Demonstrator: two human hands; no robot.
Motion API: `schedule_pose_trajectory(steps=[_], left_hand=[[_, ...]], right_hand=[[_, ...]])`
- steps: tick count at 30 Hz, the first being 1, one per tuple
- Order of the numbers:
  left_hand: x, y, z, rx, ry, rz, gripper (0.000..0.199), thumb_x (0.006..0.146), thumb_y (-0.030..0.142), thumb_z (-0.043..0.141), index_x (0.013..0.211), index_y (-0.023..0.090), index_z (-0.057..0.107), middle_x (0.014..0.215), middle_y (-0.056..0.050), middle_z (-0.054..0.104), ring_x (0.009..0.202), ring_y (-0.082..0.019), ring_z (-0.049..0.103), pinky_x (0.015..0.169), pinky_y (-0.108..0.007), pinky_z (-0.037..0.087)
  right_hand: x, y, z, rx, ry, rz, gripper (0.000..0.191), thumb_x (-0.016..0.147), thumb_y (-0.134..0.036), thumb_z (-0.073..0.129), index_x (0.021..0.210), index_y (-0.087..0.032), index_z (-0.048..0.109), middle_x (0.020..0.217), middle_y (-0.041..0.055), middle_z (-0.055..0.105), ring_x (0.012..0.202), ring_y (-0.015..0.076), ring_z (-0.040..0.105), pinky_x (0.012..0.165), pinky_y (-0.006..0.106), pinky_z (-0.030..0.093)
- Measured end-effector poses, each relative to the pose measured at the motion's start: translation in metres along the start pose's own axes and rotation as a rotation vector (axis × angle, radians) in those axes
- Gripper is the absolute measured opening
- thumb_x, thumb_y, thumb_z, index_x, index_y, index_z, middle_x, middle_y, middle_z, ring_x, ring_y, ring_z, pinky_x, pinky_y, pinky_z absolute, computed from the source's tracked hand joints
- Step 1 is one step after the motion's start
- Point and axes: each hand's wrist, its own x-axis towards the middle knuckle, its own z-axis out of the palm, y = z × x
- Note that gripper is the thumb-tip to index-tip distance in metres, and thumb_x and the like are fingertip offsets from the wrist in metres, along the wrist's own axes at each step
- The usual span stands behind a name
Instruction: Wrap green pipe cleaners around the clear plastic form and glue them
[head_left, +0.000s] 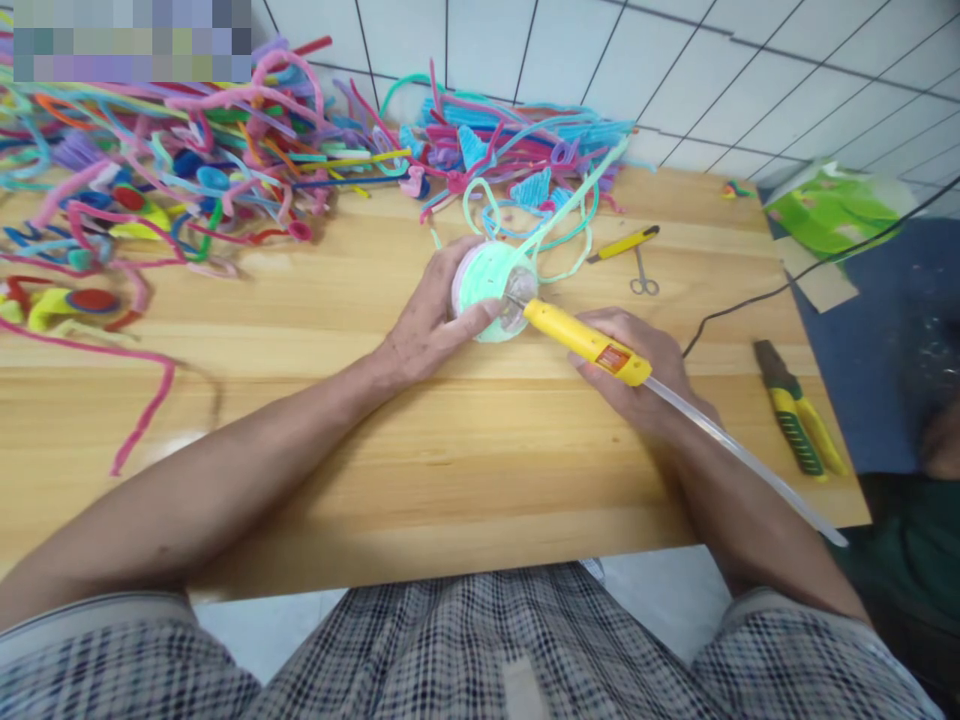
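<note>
Desk spread wide; right hand, fingers wrapped around a yellow hot-glue gun, whitish glue stick trailing; left hand, fingers gripping a mint-green wrapped piece mid-desk. Nozzle close to the left thumb: one slip could burn it!

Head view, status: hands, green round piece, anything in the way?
Left hand gripping green round piece; right hand holding yellow glue gun. Nozzle at piece, contact unclear. Mint strands trail beyond; cutter and scissors lie apart from hands.
</note>
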Motion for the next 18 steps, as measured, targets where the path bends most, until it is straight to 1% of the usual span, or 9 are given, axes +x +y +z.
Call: schedule_pose_trajectory(steps=[4, 6, 9, 14, 18], left_hand=[[0.0002, 0.0007, -0.0003, 0.002, -0.005, 0.019, 0.079, 0.110, 0.078, 0.066, 0.173, 0.036, 0.045, 0.177, -0.014, 0.056, 0.165, -0.043, 0.057, 0.144, -0.066, 0.046], [0.0003, 0.0008, 0.0001, 0.000, -0.002, 0.021, 0.079, 0.109, 0.079, 0.067, 0.173, 0.037, 0.045, 0.177, -0.013, 0.056, 0.165, -0.043, 0.057, 0.143, -0.067, 0.046], [0.0004, 0.0010, 0.0008, -0.006, 0.002, 0.016, 0.080, 0.108, 0.080, 0.067, 0.172, 0.037, 0.046, 0.176, -0.013, 0.057, 0.165, -0.043, 0.057, 0.144, -0.067, 0.046], [0.0005, 0.0020, 0.0005, -0.011, -0.002, 0.011, 0.082, 0.108, 0.080, 0.068, 0.172, 0.035, 0.046, 0.176, -0.014, 0.058, 0.165, -0.041, 0.057, 0.145, -0.065, 0.046], [0.0005, 0.0030, -0.0006, -0.010, -0.004, 0.002, 0.079, 0.109, 0.079, 0.068, 0.172, 0.038, 0.046, 0.177, -0.012, 0.058, 0.166, -0.042, 0.057, 0.145, -0.067, 0.045]], right_hand=[[-0.0004, 0.0018, 0.0023, 0.006, -0.047, -0.003, 0.026, 0.108, -0.033, 0.073, 0.134, -0.032, 0.074, 0.130, 0.0078, 0.089, 0.115, 0.0300, 0.088, 0.100, 0.046, 0.075], [0.0001, 0.0027, 0.0039, 0.019, -0.036, -0.032, 0.027, 0.107, -0.031, 0.073, 0.135, -0.033, 0.073, 0.131, 0.0075, 0.089, 0.117, 0.0302, 0.088, 0.101, 0.047, 0.075], [0.0013, 0.0027, 0.0055, 0.033, -0.007, -0.061, 0.025, 0.107, -0.031, 0.074, 0.132, -0.032, 0.073, 0.128, 0.0069, 0.090, 0.115, 0.0299, 0.089, 0.099, 0.048, 0.076], [0.0032, 0.0009, 0.0061, 0.037, -0.009, -0.056, 0.023, 0.108, -0.033, 0.071, 0.130, -0.029, 0.073, 0.126, 0.0089, 0.090, 0.113, 0.0300, 0.089, 0.097, 0.048, 0.076], [0.0034, -0.0015, 0.0057, 0.034, -0.014, -0.011, 0.019, 0.109, -0.035, 0.070, 0.127, -0.031, 0.075, 0.125, 0.0084, 0.090, 0.111, 0.0301, 0.088, 0.096, 0.050, 0.076]])
